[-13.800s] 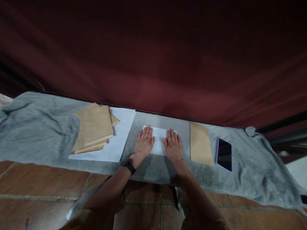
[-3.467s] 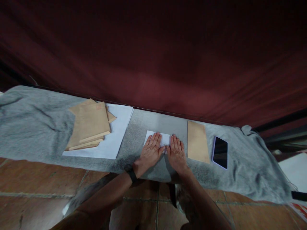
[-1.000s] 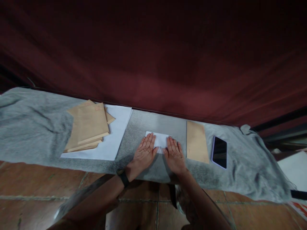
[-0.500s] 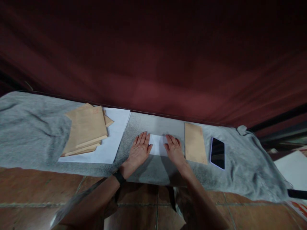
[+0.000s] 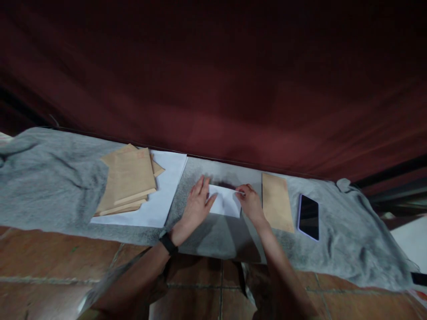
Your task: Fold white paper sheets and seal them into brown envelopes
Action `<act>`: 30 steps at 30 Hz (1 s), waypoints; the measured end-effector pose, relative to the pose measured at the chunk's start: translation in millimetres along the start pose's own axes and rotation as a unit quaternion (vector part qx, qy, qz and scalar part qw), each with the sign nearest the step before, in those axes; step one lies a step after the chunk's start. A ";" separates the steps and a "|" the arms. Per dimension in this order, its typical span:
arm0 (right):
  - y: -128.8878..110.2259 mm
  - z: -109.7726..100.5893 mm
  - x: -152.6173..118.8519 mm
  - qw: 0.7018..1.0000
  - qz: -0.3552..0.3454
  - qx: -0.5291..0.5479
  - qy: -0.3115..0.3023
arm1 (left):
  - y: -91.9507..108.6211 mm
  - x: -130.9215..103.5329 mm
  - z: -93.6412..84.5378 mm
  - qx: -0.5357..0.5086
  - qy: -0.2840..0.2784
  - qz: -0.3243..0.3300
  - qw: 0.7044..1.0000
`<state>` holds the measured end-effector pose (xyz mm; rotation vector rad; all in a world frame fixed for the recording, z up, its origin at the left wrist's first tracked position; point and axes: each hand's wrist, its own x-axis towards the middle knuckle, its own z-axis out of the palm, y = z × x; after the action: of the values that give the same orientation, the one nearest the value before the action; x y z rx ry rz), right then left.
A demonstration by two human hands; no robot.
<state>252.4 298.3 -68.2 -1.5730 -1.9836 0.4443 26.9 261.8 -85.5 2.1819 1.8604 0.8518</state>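
A small folded sheet of white paper [image 5: 224, 203] lies in front of me on the grey cloth, its far right corner lifted a little. My right hand [image 5: 251, 203] pinches that corner between thumb and fingers. At the paper's left edge rests my left hand [image 5: 197, 202], open, with its fingers stretched out and its thumb over the paper. A dark watch [image 5: 168, 242] is on my left wrist. Just right of my right hand a single brown envelope [image 5: 277, 202] lies flat.
On the left, several brown envelopes [image 5: 133, 175] are piled on larger white sheets [image 5: 167, 191]. A phone [image 5: 308, 217] with a purple edge lies at the right on the grey cloth [image 5: 343, 231]. Behind hangs a dark red curtain [image 5: 213, 111]; tiled floor [image 5: 66, 258] shows below.
My right hand has gone from lying flat on the paper to pinching its far right corner, which is now raised. The left hand stays at the left edge. The view has shifted slightly.
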 end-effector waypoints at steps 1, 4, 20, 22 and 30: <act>-1.9 -5.3 0.6 0.999 -0.013 0.036 0.033 | 1.1 3.6 -7.2 -0.033 0.039 -0.012 0.999; -6.4 -16.5 -3.4 0.989 -0.056 0.095 0.098 | 1.6 12.6 -29.5 -0.116 0.147 -0.034 0.982; 18.4 -16.9 -49.3 0.962 -0.116 0.129 -0.209 | 21.1 -23.1 12.7 0.014 -0.136 0.130 0.982; 14.2 -21.9 -50.2 0.960 -0.105 0.124 -0.227 | 25.8 -29.2 19.5 0.044 -0.139 0.146 0.978; -10.9 31.4 -63.3 0.995 -0.076 -0.035 -0.060 | 35.0 -36.1 45.6 0.111 -0.110 0.157 0.975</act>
<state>234.4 237.2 -100.7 -1.4531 -2.2138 0.4218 77.6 231.1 -118.7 2.6309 1.5978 0.4357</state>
